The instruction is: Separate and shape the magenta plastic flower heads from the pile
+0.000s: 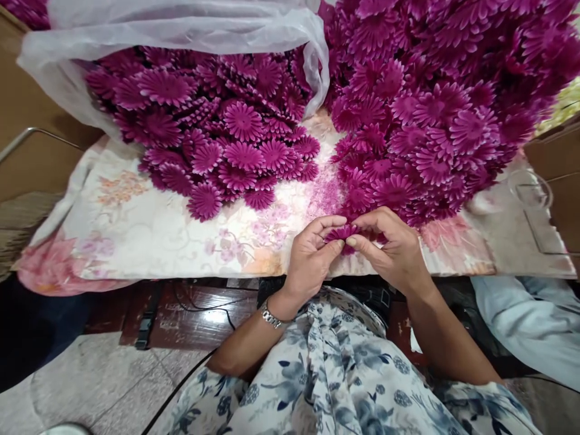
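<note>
A small magenta artificial flower (341, 234) is pinched between both my hands, just above the table's near edge. My left hand (312, 251) grips its left side with thumb and fingertips. On the other side, my right hand (392, 248) holds it the same way, the thumbs nearly meeting at the front. Fingers cover part of the petals. Beyond my hands, a large heap of magenta flowers (435, 121) rises on the right. To the left, another pile of flat magenta flowers (242, 154) spills out of a clear plastic bag (181, 33).
A floral cloth (172, 248) covers the table. Cardboard boxes stand at the left (36, 115) and right (557, 175) edges. A clear round object (530, 188) lies at the right. Another person's light trouser leg (530, 320) is close by on the right.
</note>
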Demonstrator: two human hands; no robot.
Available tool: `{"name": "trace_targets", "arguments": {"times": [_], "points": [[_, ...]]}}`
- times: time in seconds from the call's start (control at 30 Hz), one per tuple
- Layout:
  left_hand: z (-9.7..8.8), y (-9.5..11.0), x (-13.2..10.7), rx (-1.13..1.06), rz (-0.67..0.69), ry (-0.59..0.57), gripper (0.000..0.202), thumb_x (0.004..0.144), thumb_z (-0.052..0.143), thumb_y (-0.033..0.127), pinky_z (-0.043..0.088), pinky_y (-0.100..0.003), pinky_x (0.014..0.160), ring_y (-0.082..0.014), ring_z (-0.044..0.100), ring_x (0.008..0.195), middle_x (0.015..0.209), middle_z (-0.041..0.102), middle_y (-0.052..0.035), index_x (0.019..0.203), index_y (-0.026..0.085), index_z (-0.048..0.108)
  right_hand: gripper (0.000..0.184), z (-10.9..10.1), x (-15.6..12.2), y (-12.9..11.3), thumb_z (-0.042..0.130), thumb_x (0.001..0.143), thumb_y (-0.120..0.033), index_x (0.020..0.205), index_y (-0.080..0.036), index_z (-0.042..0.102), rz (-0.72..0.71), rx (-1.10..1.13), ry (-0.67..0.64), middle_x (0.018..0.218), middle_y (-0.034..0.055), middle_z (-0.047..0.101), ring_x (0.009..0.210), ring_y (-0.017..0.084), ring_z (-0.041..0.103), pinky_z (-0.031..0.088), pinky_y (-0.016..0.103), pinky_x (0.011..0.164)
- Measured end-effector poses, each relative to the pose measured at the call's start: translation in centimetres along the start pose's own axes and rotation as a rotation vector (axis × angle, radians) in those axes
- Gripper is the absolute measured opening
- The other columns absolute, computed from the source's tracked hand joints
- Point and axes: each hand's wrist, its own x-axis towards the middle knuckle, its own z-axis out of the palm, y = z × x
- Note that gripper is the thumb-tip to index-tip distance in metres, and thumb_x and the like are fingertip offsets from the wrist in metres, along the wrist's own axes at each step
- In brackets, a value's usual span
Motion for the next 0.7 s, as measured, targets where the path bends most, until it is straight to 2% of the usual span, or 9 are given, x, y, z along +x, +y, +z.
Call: {"name": "trace_targets", "arguments": {"times": [0.13, 0.27, 0.37, 0.47, 0.6, 0.7], "points": [[-0.1, -0.1, 0.0, -0.021, 0.041, 0.001, 0.034, 0.063, 0.076, 0.012, 0.048, -0.022, 0.082, -0.0115, 0.061, 0.09, 0.096, 0.068, -0.0017, 0.095, 0.019, 0.066, 0.008, 0.0, -0.2, 0.1, 0.064, 0.082, -0.022, 0.087, -0.019, 0.058, -0.037, -0.012, 0.052, 0.08, 0.0015, 0.059, 0.074, 0.012, 0.057, 0.046, 0.025, 0.063], [-0.1, 0.0, 0.1, -0.113, -0.067, -0.021, 0.024, 0.059, 0.078, 0.013, 0.048, -0.022, 0.078, -0.0108, 0.061, 0.083, 0.093, 0.068, -0.0023, 0.081, 0.015, 0.069, 0.007, 0.3, -0.5, -0.3, 0.064, 0.082, -0.019, 0.086, -0.019, 0.058, -0.129, 0.0, 0.118, 0.079, 0.0011, 0.06, 0.074, 0.012, 0.058, 0.046, 0.025, 0.062], [-0.1, 0.3, -0.1, -0.148, -0.13, -0.047, 0.019, 0.058, 0.077, 0.014, 0.046, -0.021, 0.071, -0.0095, 0.059, 0.073, 0.078, 0.067, -0.0001, 0.075, 0.015, 0.067, 0.007, 0.6, -0.4, -0.4, 0.065, 0.081, -0.018, 0.084, -0.019, 0.058, -0.155, 0.023, 0.145, 0.076, 0.0004, 0.061, 0.071, 0.012, 0.058, 0.047, 0.025, 0.061], [-0.1, 0.4, -0.2, -0.18, -0.103, -0.02, 0.017, 0.059, 0.074, 0.013, 0.04, -0.017, 0.06, -0.0054, 0.051, 0.059, 0.062, 0.059, 0.0049, 0.066, 0.015, 0.059, 0.007, 0.8, -0.2, -0.5, 0.064, 0.082, -0.017, 0.088, -0.019, 0.06, -0.166, -0.017, 0.131, 0.078, 0.0016, 0.063, 0.072, 0.012, 0.06, 0.049, 0.026, 0.063], [-0.1, 0.3, 0.0, -0.157, -0.07, 0.072, 0.017, 0.062, 0.071, 0.013, 0.041, -0.017, 0.061, -0.0056, 0.05, 0.059, 0.063, 0.057, 0.0061, 0.07, 0.017, 0.056, 0.017, 0.9, -0.3, -0.8, 0.064, 0.081, -0.017, 0.098, -0.016, 0.062, -0.241, -0.21, 0.217, 0.088, 0.0076, 0.066, 0.085, 0.017, 0.062, 0.052, 0.03, 0.073], [-0.2, 0.3, 0.0, -0.128, -0.05, 0.06, 0.015, 0.065, 0.068, 0.012, 0.043, -0.019, 0.064, -0.0067, 0.052, 0.062, 0.068, 0.061, 0.0043, 0.078, 0.018, 0.062, 0.013, 1.3, -0.4, -1.0, 0.066, 0.08, -0.018, 0.092, -0.017, 0.063, -0.295, -0.234, 0.215, 0.083, 0.0064, 0.066, 0.079, 0.016, 0.061, 0.052, 0.029, 0.072]]}}
